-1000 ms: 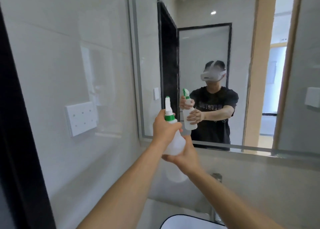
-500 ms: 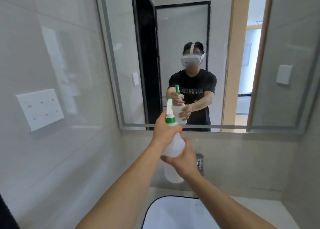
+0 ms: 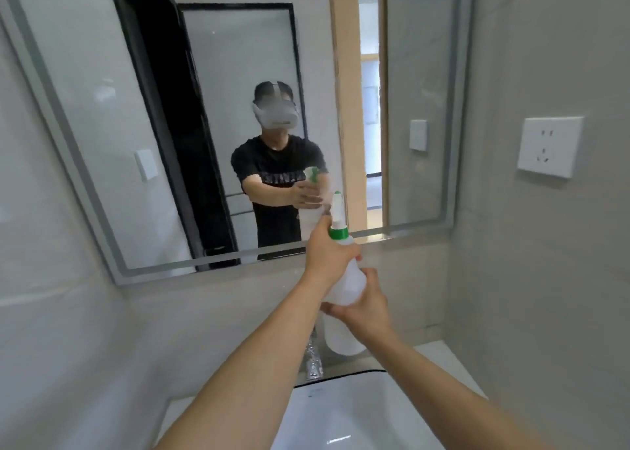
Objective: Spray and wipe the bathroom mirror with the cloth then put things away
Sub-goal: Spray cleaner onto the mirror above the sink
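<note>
Head view, bathroom, items listed from left to right.

Wall, left: pale glossy tile (image 3: pixel 51 313), meeting the mirror's lower left corner.

Mirror (image 3: pixel 102 125): large, rectangular, with a frosted strip running inside its edge, mounted above the basin and tilted in the frame. Reflected in it are a black-framed door, a wall switch, a wood-coloured door jamb and a person in a dark T-shirt wearing a white headset, holding the bottle out in front.

Left hand (image 3: pixel 329 253): arm extended from lower centre, fingers wrapped around the neck and shoulder of the spray bottle just under the green collar. Whether a finger lies on the trigger cannot be told.

Spray bottle (image 3: pixel 347 279): translucent white body, green collar, white and green spray head. Held upright and slightly tilted, nozzle pointing at the mirror's lower edge, close to the glass, above the tap.

Tap (image 3: pixel 313 361): chrome, partly hidden behind the left forearm, directly below the bottle.

Right hand (image 3: pixel 366 308): cupped around the lower body of the bottle from the right, thumb up along its side, fingers curled beneath.

Basin (image 3: pixel 341 415): white, dark-rimmed, at bottom centre, under both forearms.

Wall socket (image 3: pixel 549 146): white plate on the right-hand tile wall, well apart from the mirror's frame.
</note>
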Motion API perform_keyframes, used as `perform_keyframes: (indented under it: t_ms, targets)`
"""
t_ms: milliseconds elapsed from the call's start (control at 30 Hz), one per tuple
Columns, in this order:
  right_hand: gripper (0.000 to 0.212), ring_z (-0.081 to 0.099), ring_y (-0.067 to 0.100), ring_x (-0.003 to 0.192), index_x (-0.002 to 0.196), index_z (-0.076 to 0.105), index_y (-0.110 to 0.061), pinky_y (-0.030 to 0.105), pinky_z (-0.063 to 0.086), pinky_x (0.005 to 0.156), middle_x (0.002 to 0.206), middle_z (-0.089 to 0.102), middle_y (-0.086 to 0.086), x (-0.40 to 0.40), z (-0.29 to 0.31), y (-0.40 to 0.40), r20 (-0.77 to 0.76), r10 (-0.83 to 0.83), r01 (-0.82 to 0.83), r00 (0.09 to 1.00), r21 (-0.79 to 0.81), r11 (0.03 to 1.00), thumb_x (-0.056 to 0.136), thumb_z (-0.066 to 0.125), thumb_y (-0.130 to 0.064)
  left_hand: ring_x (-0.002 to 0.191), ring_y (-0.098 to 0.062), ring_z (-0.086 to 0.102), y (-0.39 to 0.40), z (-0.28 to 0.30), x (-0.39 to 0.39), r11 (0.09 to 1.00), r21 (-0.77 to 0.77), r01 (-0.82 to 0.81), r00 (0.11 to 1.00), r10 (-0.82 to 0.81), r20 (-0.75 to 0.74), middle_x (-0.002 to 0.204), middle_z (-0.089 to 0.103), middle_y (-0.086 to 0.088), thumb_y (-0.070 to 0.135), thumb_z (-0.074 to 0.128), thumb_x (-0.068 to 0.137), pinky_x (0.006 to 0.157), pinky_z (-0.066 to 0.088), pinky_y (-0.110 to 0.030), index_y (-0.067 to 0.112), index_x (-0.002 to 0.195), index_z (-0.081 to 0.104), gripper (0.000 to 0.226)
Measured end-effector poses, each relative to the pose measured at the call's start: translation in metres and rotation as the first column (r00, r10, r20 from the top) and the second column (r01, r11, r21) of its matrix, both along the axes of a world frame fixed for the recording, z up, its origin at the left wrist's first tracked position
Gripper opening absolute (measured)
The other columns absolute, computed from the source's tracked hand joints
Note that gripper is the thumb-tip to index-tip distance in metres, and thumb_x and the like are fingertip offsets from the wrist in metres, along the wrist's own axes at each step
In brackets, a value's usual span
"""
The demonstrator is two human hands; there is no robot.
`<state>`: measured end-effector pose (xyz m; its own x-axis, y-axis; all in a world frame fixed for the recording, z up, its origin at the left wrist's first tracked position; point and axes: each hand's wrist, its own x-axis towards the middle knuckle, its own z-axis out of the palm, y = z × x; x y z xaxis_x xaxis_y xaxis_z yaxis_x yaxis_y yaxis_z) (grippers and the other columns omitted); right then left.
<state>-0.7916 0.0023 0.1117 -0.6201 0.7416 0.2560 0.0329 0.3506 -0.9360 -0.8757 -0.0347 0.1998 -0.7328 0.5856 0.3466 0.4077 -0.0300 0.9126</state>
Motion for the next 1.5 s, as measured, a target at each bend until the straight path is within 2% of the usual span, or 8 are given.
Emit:
perform_keyframes:
  t_ms: [167,267,433,600,967,1167,1333,1500]
  targets:
    - [0.083,0.059,0.011,0.09,0.116,0.036,-0.032,0.021,0.043,0.062,0.099,0.058,-0.014,0.045,-0.004,0.039,0.019,-0.08,0.08,0.997,-0.028,0.996,0.056,0.094,-0.037,0.096,-0.036,0.066,0.045,-0.003,0.039,0.991,0.001,0.131,0.989,-0.131,0.063,0.093,0.064,-0.004,-0.004,0.079,0.065,0.082,0.059,-0.054,0.017,0.109,0.058,0.053]
    - [0.085,0.062,0.019,0.096,0.119,0.04,-0.027,0.033,0.049,0.072,0.106,0.063,-0.005,0.073,-0.009,0.058,0.027,-0.11,0.112,0.994,-0.064,0.992,0.054,0.093,-0.036,0.088,-0.029,0.063,0.066,-0.007,0.064,0.976,-0.05,0.211,0.977,-0.209,0.047,0.09,0.062,-0.003,-0.001,0.081,0.067,0.078,0.056,-0.037,0.014,0.115,0.056,0.056]
    - [0.083,0.065,0.013,0.098,0.118,0.047,-0.032,0.033,0.055,0.075,0.108,0.066,-0.007,0.133,-0.016,0.084,-0.018,-0.059,0.056,0.998,-0.144,0.988,0.048,0.092,-0.037,0.112,-0.017,0.062,0.076,-0.006,0.086,0.897,-0.078,0.435,0.9,-0.435,0.016,0.123,0.067,0.0,0.036,0.077,0.085,0.085,0.048,-0.021,0.014,0.127,0.059,0.051]
    - [0.09,0.067,0.026,0.111,0.129,0.052,-0.021,0.053,0.053,0.098,0.119,0.069,0.007,0.175,-0.002,0.11,-0.076,0.129,-0.139,0.989,-0.139,0.98,0.05,0.094,-0.025,0.106,-0.024,0.068,0.074,0.013,0.094,0.878,0.052,0.475,0.874,-0.478,0.082,0.113,0.074,-0.007,0.046,0.039,0.103,0.102,0.047,-0.044,0.015,0.114,0.071,0.046]
    - [0.077,0.068,0.022,0.108,0.129,0.056,-0.022,0.031,0.055,0.087,0.115,0.072,0.003,0.177,0.059,0.127,-0.188,0.368,-0.387,0.911,-0.07,0.92,0.058,0.083,-0.013,0.087,-0.018,0.071,0.049,0.081,0.103,0.806,0.206,0.555,0.827,-0.561,-0.032,0.107,0.073,-0.004,0.05,0.05,0.096,0.079,0.057,-0.035,0.019,0.114,0.069,0.041]
    - [0.072,0.068,0.022,0.109,0.124,0.061,-0.03,0.03,0.056,0.086,0.117,0.071,0.003,0.168,0.049,0.13,-0.221,0.286,-0.313,0.932,-0.1,0.944,0.058,0.087,-0.016,0.106,-0.023,0.069,0.046,0.051,0.104,0.902,0.028,0.431,0.898,-0.432,0.081,0.122,0.067,-0.004,0.054,0.038,0.102,0.096,0.054,-0.049,0.026,0.128,0.061,0.045]
    - [0.093,0.066,0.028,0.113,0.133,0.048,-0.02,0.053,0.054,0.096,0.123,0.067,0.008,0.167,0.028,0.139,-0.181,0.069,-0.095,0.981,-0.14,0.986,0.051,0.093,-0.026,0.103,-0.026,0.065,0.054,0.004,0.118,0.85,-0.33,0.41,0.902,-0.324,0.285,0.113,0.067,-0.006,0.061,0.032,0.101,0.097,0.052,-0.048,0.025,0.111,0.065,0.05]
    - [0.089,0.066,0.017,0.108,0.125,0.048,-0.031,0.046,0.056,0.094,0.119,0.066,-0.002,0.184,-0.01,0.138,-0.109,-0.089,0.068,0.99,-0.179,0.981,0.048,0.093,-0.028,0.09,-0.024,0.064,0.074,-0.041,0.146,0.79,-0.319,0.524,0.792,-0.314,0.523,0.098,0.067,-0.008,0.059,0.03,0.102,0.075,0.052,-0.036,0.025,0.104,0.061,0.046]
